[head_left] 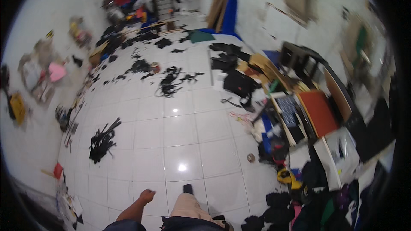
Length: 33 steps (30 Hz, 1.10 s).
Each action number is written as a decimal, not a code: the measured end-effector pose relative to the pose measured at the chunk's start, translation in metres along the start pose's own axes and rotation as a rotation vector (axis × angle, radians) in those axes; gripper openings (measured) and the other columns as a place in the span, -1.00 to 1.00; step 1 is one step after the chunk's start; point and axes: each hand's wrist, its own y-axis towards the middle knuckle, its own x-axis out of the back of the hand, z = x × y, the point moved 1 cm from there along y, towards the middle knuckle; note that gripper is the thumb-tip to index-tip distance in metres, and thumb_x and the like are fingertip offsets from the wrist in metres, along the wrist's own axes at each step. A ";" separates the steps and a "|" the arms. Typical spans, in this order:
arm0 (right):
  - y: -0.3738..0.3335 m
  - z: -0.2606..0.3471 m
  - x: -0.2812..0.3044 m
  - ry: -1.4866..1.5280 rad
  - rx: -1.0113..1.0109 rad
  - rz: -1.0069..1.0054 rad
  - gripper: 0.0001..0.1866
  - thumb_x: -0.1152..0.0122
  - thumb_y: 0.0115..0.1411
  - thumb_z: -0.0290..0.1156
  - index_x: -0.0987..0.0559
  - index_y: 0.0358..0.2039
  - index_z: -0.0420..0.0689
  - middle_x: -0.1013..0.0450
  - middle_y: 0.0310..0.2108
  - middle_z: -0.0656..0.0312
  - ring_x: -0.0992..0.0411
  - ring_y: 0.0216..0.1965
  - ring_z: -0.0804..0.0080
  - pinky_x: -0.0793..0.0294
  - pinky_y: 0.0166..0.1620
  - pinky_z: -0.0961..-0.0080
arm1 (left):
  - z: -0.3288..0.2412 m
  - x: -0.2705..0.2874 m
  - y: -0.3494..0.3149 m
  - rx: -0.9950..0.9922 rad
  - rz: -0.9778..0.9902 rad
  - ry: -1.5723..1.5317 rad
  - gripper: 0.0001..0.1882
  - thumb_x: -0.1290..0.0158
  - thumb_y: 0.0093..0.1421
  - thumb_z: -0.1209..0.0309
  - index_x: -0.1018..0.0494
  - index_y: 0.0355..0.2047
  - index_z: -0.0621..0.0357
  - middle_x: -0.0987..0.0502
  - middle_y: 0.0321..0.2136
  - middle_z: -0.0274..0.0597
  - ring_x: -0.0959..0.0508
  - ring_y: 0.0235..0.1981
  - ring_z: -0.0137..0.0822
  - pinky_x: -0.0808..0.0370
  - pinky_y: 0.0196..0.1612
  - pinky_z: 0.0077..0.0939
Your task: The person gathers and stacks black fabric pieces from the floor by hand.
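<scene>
My left hand (147, 196) hangs low over the white tiled floor (147, 152), its fingers curled in and nothing showing in them. My right hand is out of the picture. Below, one of my legs in beige trousers (186, 205) steps forward with a dark foot. Closest to my left hand, farther out to the left, lies a heap of black strips (102, 143) on the tiles. More black strips (170, 83) and scraps are strewn farther ahead.
Along the right wall run piled boxes, a black bag (239, 84), an orange-red board (317, 112) and dark clothes (278, 207). A tape roll (251, 158) lies on the floor. Bags (34, 75) hang at left. Tall boards (220, 6) lean at the back, near steps (163, 4).
</scene>
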 end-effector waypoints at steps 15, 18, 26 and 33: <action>-0.125 0.593 -0.452 -0.325 0.431 0.461 -0.69 -0.13 0.22 -0.10 -0.57 -0.40 -0.10 -0.47 -0.59 0.26 -0.47 -0.49 0.45 -0.49 -0.46 0.43 | 0.210 0.172 -0.052 0.786 -0.091 -0.674 -0.63 -0.03 0.17 0.02 -0.46 -0.25 0.06 -0.47 -0.46 -0.24 -0.43 -0.50 -0.31 -0.37 -0.47 -0.28; -0.106 0.624 -0.473 -0.595 0.530 0.606 -0.59 -0.07 0.22 -0.02 -0.52 -0.26 -0.15 -0.44 -0.47 0.23 -0.37 -0.49 0.39 -0.42 -0.46 0.34 | 0.185 0.208 0.038 0.599 -0.150 -0.767 -0.63 -0.03 0.17 0.03 -0.46 -0.28 0.07 -0.47 -0.48 -0.27 -0.42 -0.52 -0.36 -0.35 -0.53 -0.38; -0.042 0.789 -0.526 -1.089 0.402 0.301 -0.63 -0.10 0.21 -0.03 -0.54 -0.41 -0.12 -0.42 -0.61 0.23 -0.42 -0.52 0.39 -0.46 -0.45 0.37 | 0.133 0.308 0.180 0.673 -0.229 -0.869 -0.61 -0.01 0.17 0.04 -0.46 -0.27 0.13 -0.47 -0.49 -0.23 -0.42 -0.54 -0.33 -0.35 -0.56 -0.37; -0.055 1.136 -0.814 -1.088 0.696 0.180 -0.51 -0.14 0.15 0.00 -0.56 -0.54 -0.25 -0.50 -0.59 0.07 -0.45 -0.60 0.30 -0.46 -0.46 0.32 | 0.102 0.407 0.285 0.774 -0.286 -1.106 -0.55 -0.03 0.17 0.01 -0.43 -0.21 0.17 -0.50 -0.45 -0.17 -0.45 -0.53 -0.26 -0.39 -0.52 -0.28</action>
